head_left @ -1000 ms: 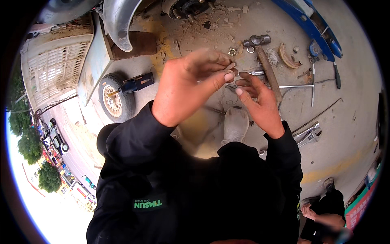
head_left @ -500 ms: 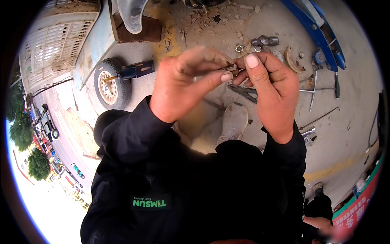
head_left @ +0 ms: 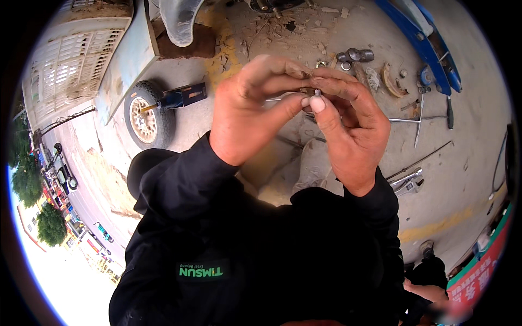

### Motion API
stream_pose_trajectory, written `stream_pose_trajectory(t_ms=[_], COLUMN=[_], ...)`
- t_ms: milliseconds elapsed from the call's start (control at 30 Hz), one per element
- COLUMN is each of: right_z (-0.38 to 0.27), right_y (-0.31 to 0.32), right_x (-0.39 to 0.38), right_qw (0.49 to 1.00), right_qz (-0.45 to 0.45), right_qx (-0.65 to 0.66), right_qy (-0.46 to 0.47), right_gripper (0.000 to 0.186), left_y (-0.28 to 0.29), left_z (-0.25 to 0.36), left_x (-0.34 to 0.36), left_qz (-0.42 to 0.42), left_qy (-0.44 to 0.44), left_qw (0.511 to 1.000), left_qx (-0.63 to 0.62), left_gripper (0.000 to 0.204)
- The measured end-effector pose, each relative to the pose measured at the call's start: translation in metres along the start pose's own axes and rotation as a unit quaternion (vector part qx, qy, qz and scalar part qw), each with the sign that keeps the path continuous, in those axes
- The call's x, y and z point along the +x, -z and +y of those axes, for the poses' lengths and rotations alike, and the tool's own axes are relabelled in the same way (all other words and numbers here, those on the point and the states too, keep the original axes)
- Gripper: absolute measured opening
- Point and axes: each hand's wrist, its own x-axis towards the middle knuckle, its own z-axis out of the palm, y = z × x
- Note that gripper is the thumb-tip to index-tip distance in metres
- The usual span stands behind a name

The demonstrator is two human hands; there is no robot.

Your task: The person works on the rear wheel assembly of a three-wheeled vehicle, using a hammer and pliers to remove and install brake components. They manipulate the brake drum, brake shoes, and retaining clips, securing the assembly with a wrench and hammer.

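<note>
Concrete floor (head_left: 446,163) spreads below the fingers; a ball-peen hammer (head_left: 354,55) lies beyond the fingertips, a tyred wheel (head_left: 130,122) well to their left. Over my remote feed, the right hand (head_left: 359,136) has lowered its thumb beside the left thumb within the last half second, while the left hand (head_left: 244,111) has barely shifted. I see a grey metal stub (head_left: 317,92) in the right pinch and a small dark piece (head_left: 307,91) in the left, so both grips now meet, I judge; whether the parts join, I cannot tell
</note>
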Motion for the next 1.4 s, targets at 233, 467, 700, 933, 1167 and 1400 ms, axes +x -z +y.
stream_pose_trajectory(t_ms=[233, 467, 700, 933, 1167, 1400], right_z=[0.015, 0.002, 0.026, 0.023, 0.027, 0.023], right_y=[0.002, -0.003, 0.016, 0.012, 0.012, 0.006], right_x=[0.001, 0.003, 0.007, 0.006, 0.005, 0.005], right_qw=[0.998, 0.999, 0.999, 0.997, 0.982, 0.911], right_qz=[-0.016, 0.014, 0.026, 0.013, 0.004, -0.012], right_qx=[0.051, -0.03, 0.008, 0.055, 0.182, 0.345], right_qy=[0.01, 0.006, 0.03, 0.044, -0.049, -0.225], right_gripper=[0.021, 0.021, 0.023, 0.025, 0.024, 0.025], left_y=[0.003, -0.001, 0.001, 0.001, 0.005, 0.002], left_z=[-0.005, -0.009, -0.003, 0.006, 0.005, 0.003], left_x=[0.001, 0.005, 0.01, 0.008, 0.008, 0.005], left_qz=[0.012, 0.023, 0.004, -0.008, -0.001, 0.021], left_qy=[0.019, -0.034, -0.029, 0.0, -0.138, -0.121], left_qw=[1.0, 0.996, 0.999, 1.0, 0.984, 0.989], left_qx=[0.006, 0.085, -0.013, -0.018, 0.11, 0.081], left_gripper=[0.036, 0.031, 0.029, 0.031, 0.039, 0.045])
